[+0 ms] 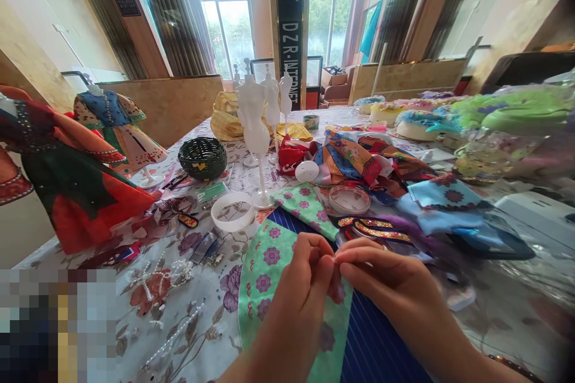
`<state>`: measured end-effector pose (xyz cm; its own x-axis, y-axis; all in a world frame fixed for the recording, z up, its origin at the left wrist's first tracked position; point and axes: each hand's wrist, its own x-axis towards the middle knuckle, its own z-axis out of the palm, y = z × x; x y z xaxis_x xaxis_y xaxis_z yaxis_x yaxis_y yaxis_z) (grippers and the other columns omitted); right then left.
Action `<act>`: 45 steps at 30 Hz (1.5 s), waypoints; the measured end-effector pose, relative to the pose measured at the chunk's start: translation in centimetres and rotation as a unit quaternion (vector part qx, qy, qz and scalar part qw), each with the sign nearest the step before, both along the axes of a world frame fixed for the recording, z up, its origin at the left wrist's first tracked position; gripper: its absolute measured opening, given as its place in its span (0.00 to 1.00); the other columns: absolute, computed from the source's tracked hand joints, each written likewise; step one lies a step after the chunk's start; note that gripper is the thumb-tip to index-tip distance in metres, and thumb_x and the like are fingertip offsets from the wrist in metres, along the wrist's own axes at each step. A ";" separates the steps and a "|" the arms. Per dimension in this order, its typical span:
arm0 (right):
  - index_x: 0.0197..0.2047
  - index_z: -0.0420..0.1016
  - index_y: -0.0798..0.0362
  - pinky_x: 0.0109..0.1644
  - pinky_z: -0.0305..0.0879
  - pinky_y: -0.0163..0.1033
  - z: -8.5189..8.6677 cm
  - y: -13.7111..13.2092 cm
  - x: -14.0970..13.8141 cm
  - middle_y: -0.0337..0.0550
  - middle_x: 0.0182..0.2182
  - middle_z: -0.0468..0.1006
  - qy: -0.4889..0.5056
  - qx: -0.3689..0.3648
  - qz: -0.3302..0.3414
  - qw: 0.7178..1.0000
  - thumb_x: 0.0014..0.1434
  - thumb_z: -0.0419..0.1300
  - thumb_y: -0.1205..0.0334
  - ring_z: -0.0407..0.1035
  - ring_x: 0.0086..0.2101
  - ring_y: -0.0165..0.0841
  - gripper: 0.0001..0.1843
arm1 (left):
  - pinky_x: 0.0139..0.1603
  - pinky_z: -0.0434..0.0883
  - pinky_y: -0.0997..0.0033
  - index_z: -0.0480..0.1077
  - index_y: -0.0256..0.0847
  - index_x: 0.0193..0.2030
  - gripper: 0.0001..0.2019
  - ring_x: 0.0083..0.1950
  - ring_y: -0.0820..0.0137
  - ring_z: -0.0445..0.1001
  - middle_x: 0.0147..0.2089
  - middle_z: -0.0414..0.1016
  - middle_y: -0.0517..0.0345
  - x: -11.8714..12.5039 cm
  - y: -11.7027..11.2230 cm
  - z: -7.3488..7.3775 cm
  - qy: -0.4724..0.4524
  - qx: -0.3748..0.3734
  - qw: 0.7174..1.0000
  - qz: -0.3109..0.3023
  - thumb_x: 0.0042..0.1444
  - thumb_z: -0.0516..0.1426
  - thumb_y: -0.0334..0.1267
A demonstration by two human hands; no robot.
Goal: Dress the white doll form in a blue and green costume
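Observation:
My left hand (pixel 309 266) and my right hand (pixel 381 269) meet fingertip to fingertip, both closed in a pinch. Whatever lies between the fingers is too small and too hidden to name. Below them spreads a curved piece of green fabric (pixel 263 263) with purple flowers. Dark blue striped fabric (pixel 371 341) lies beside and partly under it. Just beyond my fingers is another green flowered piece (pixel 308 206). Trim with orange glitter (pixel 381 230) sits close to my right hand.
Mini white mannequins (pixel 256 125) stand ahead, near a black basket (pixel 203 158) and a white tape roll (pixel 232 212). Dressed doll forms (pixel 85 185) are at left. Pearl strands (pixel 175 272) lie front left. Colourful fabrics (pixel 354 158) and fluffy-trimmed hats (pixel 415 125) fill the right.

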<state>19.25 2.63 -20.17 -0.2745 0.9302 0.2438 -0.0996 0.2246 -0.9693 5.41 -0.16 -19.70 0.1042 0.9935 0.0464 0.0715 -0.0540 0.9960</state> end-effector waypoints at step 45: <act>0.28 0.77 0.51 0.34 0.61 0.31 -0.7 1.7 0.4 0.35 0.27 0.75 -0.011 -0.146 0.022 0.989 0.49 0.67 0.51 0.66 0.30 0.26 0.12 | 0.34 0.59 0.71 0.67 0.40 0.32 0.14 0.33 0.70 0.64 0.31 0.68 0.59 -0.2 0.7 0.8 0.089 -0.025 0.994 0.065 0.62 0.47 0.43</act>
